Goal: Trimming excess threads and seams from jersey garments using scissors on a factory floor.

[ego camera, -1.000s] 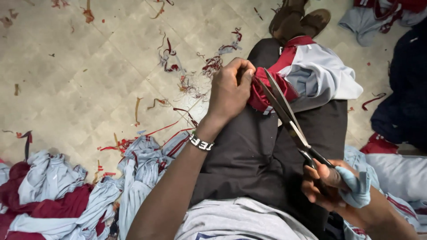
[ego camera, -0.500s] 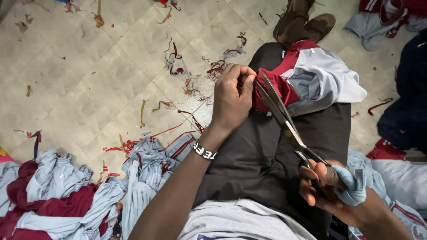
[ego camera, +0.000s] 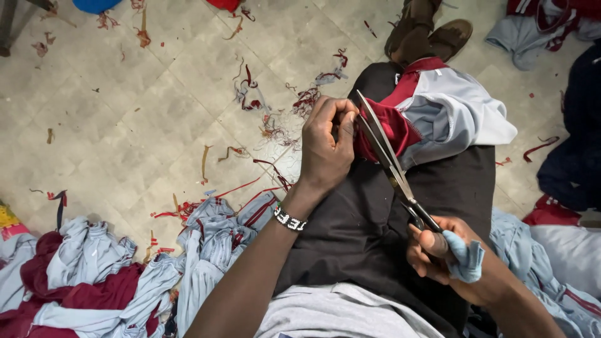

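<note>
Across my lap, my left hand (ego camera: pixel 325 147) pinches the soft, limp maroon edge of a grey garment (ego camera: pixel 438 119) taut while my right hand (ego camera: pixel 441 253), closed around scissors (ego camera: pixel 391 166), holds the blades open against it.

Tiled floor (ego camera: pixel 125 112) w/ red thread scraps (ego camera: pixel 269 125) scattered; grey-maroon garment pile (ego camera: pixel 94 281) at lower left, more clothes (ego camera: pixel 532 31) top right.
</note>
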